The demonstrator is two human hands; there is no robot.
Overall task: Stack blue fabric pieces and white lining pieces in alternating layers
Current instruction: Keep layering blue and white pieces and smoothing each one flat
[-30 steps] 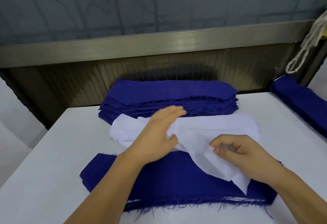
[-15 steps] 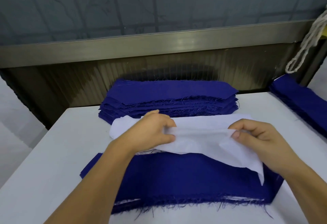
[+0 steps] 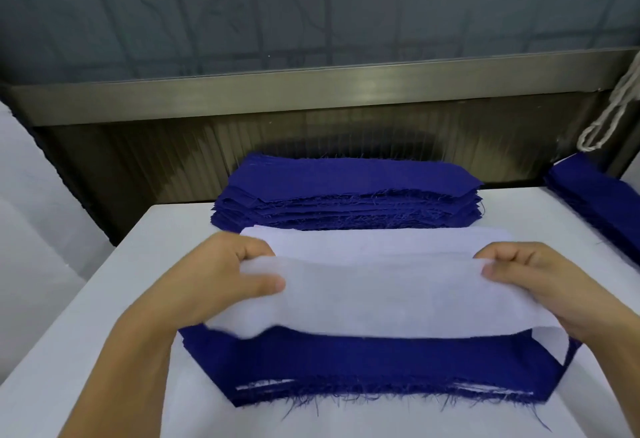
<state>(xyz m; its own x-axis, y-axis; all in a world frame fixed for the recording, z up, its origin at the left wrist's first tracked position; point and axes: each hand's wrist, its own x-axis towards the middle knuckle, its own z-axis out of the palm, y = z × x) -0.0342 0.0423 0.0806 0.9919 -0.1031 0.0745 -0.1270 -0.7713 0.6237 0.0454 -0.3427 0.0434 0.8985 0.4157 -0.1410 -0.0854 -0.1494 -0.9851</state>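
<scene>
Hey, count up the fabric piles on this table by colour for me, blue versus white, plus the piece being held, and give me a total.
Blue piles: 3, the near stack, the far stack, the right-edge pile.
White piles: 1, the lining pile between the two stacks.
Held white pieces: 1, the lining piece gripped by the left hand and right hand.
Total: 5.

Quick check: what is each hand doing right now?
Left hand: holding the left end of the white lining piece, thumb on top.
Right hand: holding its right end, fingers curled over it.
</scene>
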